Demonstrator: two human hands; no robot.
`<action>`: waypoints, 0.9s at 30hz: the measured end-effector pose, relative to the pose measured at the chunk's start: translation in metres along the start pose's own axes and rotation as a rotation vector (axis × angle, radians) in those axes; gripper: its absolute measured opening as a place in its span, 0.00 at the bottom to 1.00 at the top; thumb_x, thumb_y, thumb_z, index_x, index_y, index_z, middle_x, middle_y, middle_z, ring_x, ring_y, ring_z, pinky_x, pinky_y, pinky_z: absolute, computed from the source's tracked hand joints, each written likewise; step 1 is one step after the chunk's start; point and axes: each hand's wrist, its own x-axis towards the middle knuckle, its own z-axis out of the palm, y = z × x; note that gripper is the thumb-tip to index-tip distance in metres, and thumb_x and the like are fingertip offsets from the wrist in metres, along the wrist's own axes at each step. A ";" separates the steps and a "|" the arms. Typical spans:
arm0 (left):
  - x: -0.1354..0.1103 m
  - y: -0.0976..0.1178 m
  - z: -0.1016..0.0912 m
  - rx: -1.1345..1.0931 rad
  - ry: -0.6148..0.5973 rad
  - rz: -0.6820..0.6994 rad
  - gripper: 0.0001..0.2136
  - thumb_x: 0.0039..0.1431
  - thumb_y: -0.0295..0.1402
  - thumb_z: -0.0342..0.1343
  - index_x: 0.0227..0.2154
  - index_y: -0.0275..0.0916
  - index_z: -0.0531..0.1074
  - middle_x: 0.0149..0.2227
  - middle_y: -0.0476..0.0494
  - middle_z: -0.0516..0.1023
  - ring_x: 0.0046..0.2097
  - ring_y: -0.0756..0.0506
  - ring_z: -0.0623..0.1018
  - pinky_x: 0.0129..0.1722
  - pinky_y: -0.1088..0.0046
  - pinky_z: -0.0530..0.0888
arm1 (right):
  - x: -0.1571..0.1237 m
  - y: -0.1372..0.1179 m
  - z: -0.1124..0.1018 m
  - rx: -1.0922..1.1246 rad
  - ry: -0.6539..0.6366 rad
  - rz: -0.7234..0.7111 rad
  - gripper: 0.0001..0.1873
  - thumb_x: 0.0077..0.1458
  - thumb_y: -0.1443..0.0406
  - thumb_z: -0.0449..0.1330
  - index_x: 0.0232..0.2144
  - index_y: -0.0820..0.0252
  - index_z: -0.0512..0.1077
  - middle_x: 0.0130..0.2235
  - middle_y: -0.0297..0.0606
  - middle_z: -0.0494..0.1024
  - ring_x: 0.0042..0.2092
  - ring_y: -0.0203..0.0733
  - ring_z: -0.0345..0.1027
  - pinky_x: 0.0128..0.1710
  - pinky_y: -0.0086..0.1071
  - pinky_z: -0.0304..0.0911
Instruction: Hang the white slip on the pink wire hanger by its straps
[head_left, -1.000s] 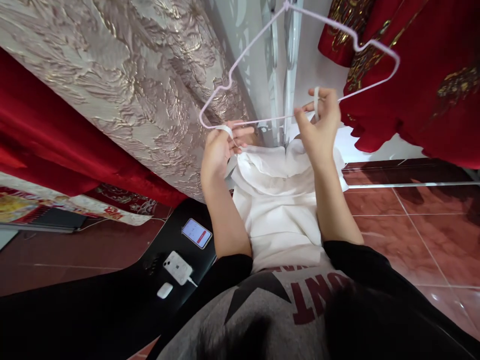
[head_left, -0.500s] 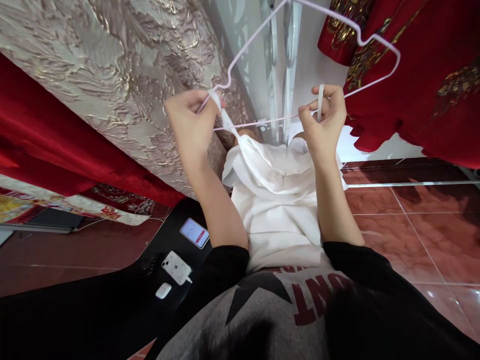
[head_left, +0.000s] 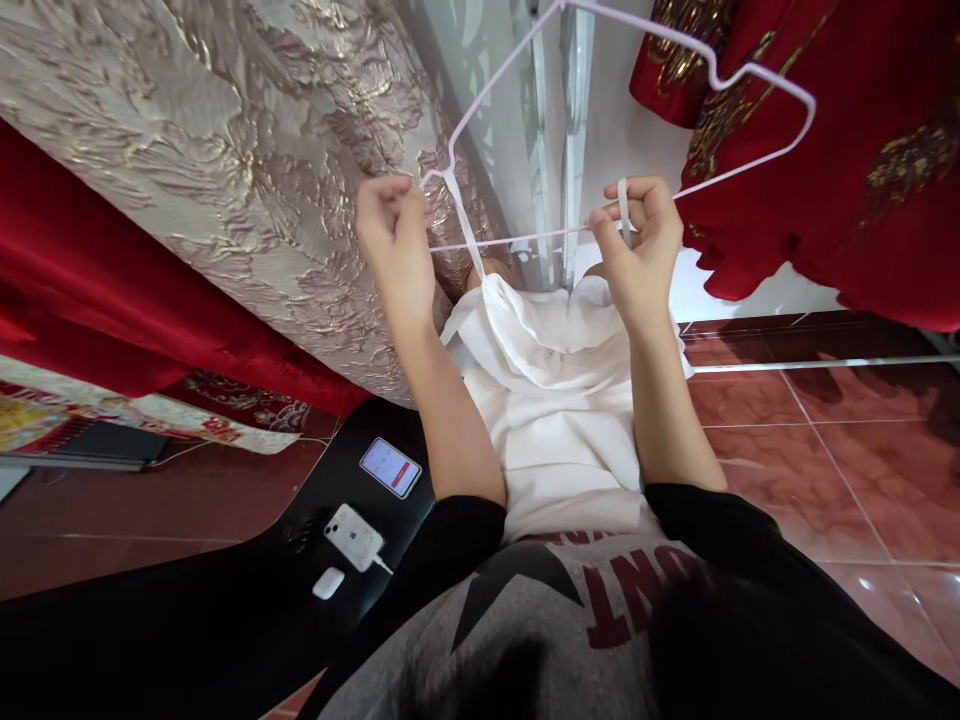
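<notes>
A pale pink clothes hanger is stretched between my two hands above my lap. My left hand is closed around its left end. One thin white strap is looped over the hanger's left notch and runs down to a white garment draped across my lap. My right hand pinches the hanger's bottom bar between thumb and fingers. A second white strap hangs over the fingers of that hand, off the hanger. The hanger's hook is cut off by the top edge of the view.
On a black bench to my left lie a phone with a lit screen, a white phone on a cable and a small white case. Shiny beige fabric hangs at left, red embroidered fabric at right. The floor is red tile.
My left hand has let go of the left strap, which now rests in the hanger's notch. It has moved slightly right. The hanger and my right hand have shifted slightly.
</notes>
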 end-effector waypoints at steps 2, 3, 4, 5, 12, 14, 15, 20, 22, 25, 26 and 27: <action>-0.007 -0.013 -0.002 -0.067 0.098 0.006 0.08 0.72 0.29 0.48 0.36 0.40 0.69 0.35 0.48 0.73 0.46 0.46 0.75 0.43 0.70 0.68 | -0.001 -0.009 0.001 0.028 0.022 0.017 0.20 0.60 0.44 0.50 0.40 0.51 0.64 0.38 0.35 0.74 0.39 0.38 0.70 0.44 0.39 0.68; -0.011 -0.018 -0.002 -0.113 0.135 0.009 0.09 0.74 0.33 0.45 0.38 0.41 0.68 0.36 0.47 0.74 0.45 0.45 0.76 0.42 0.69 0.69 | -0.002 -0.013 0.001 0.037 0.029 0.032 0.19 0.62 0.45 0.48 0.39 0.50 0.65 0.39 0.35 0.75 0.37 0.37 0.69 0.44 0.40 0.68; -0.014 -0.023 -0.001 -0.198 0.172 -0.019 0.11 0.75 0.35 0.42 0.39 0.41 0.67 0.37 0.46 0.74 0.43 0.46 0.77 0.42 0.68 0.70 | -0.002 -0.016 0.002 0.037 0.033 0.045 0.19 0.63 0.46 0.46 0.39 0.50 0.66 0.40 0.35 0.76 0.35 0.36 0.68 0.43 0.39 0.68; -0.017 -0.027 0.001 -0.275 0.191 -0.049 0.11 0.74 0.36 0.40 0.39 0.42 0.67 0.38 0.45 0.75 0.42 0.46 0.77 0.43 0.67 0.71 | -0.003 -0.018 0.001 0.024 0.036 0.052 0.18 0.64 0.47 0.44 0.39 0.49 0.67 0.42 0.34 0.76 0.33 0.35 0.67 0.42 0.39 0.67; -0.019 -0.029 0.005 -0.294 0.168 -0.015 0.12 0.73 0.35 0.43 0.35 0.43 0.69 0.27 0.48 0.68 0.26 0.50 0.70 0.36 0.71 0.72 | 0.016 0.002 -0.043 -0.009 0.401 -0.202 0.13 0.58 0.72 0.53 0.38 0.58 0.77 0.35 0.35 0.79 0.23 0.29 0.61 0.23 0.30 0.56; -0.019 -0.025 0.005 -0.350 0.144 0.015 0.15 0.75 0.31 0.40 0.33 0.41 0.68 0.25 0.50 0.65 0.22 0.52 0.64 0.33 0.72 0.70 | 0.025 0.010 -0.068 -0.017 0.539 -0.276 0.14 0.51 0.77 0.57 0.37 0.61 0.79 0.34 0.33 0.79 0.27 0.31 0.69 0.27 0.29 0.62; -0.020 -0.024 0.005 -0.376 0.132 0.021 0.16 0.75 0.29 0.39 0.32 0.39 0.68 0.24 0.51 0.64 0.21 0.53 0.62 0.32 0.73 0.69 | 0.028 0.013 -0.079 -0.033 0.577 -0.289 0.15 0.48 0.78 0.59 0.36 0.61 0.79 0.35 0.33 0.80 0.34 0.35 0.74 0.32 0.32 0.66; -0.020 -0.021 0.006 -0.316 0.169 -0.031 0.14 0.74 0.33 0.44 0.31 0.42 0.68 0.25 0.50 0.64 0.24 0.51 0.66 0.33 0.70 0.68 | 0.039 0.017 -0.103 0.034 0.438 -0.165 0.09 0.47 0.75 0.63 0.33 0.63 0.79 0.35 0.36 0.80 0.37 0.37 0.76 0.39 0.35 0.67; -0.019 -0.022 0.005 -0.289 0.180 -0.032 0.14 0.74 0.34 0.44 0.31 0.43 0.68 0.25 0.50 0.64 0.25 0.50 0.68 0.34 0.70 0.68 | 0.044 0.013 -0.099 0.021 0.320 -0.108 0.06 0.48 0.73 0.63 0.31 0.64 0.79 0.33 0.38 0.79 0.34 0.35 0.74 0.35 0.32 0.65; -0.017 -0.025 0.001 -0.300 0.168 -0.012 0.14 0.74 0.34 0.42 0.32 0.42 0.67 0.26 0.49 0.64 0.24 0.51 0.67 0.33 0.71 0.68 | 0.056 0.004 -0.093 -0.031 0.269 -0.105 0.04 0.47 0.75 0.62 0.26 0.66 0.77 0.31 0.41 0.78 0.30 0.32 0.69 0.30 0.30 0.59; -0.016 -0.027 -0.001 -0.287 0.159 -0.017 0.13 0.74 0.36 0.44 0.32 0.42 0.68 0.26 0.49 0.64 0.25 0.50 0.68 0.33 0.70 0.68 | 0.061 0.001 -0.092 -0.035 0.283 -0.117 0.04 0.46 0.75 0.63 0.24 0.66 0.76 0.30 0.40 0.78 0.29 0.32 0.67 0.29 0.30 0.57; -0.014 -0.030 -0.004 -0.266 0.149 -0.025 0.13 0.72 0.40 0.46 0.32 0.43 0.68 0.27 0.49 0.65 0.26 0.49 0.69 0.34 0.70 0.69 | 0.065 -0.001 -0.091 -0.029 0.299 -0.127 0.03 0.45 0.75 0.63 0.23 0.66 0.75 0.29 0.40 0.77 0.29 0.31 0.66 0.29 0.30 0.56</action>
